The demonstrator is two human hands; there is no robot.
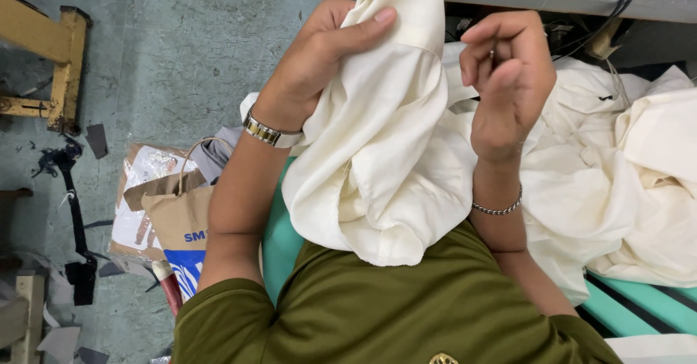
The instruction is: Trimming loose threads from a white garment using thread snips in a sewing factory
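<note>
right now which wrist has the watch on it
The left wrist: a metal watch with a silver and gold band sits below the left hand. The right wrist wears only a thin chain bracelet.

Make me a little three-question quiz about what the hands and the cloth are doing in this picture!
1. True or false: the left hand grips the cream cloth with its thumb pressed on top.
2. Which wrist wears the metal wristwatch? A) left B) right C) neither
3. Fill in: the paper bag stands on the ______, to the person's left.

Key:
1. True. The thumb lies across the cream cloth.
2. A. The right hand, its fingers curled near the cloth, has a thin chain bracelet on its wrist instead.
3. Floor.
</note>
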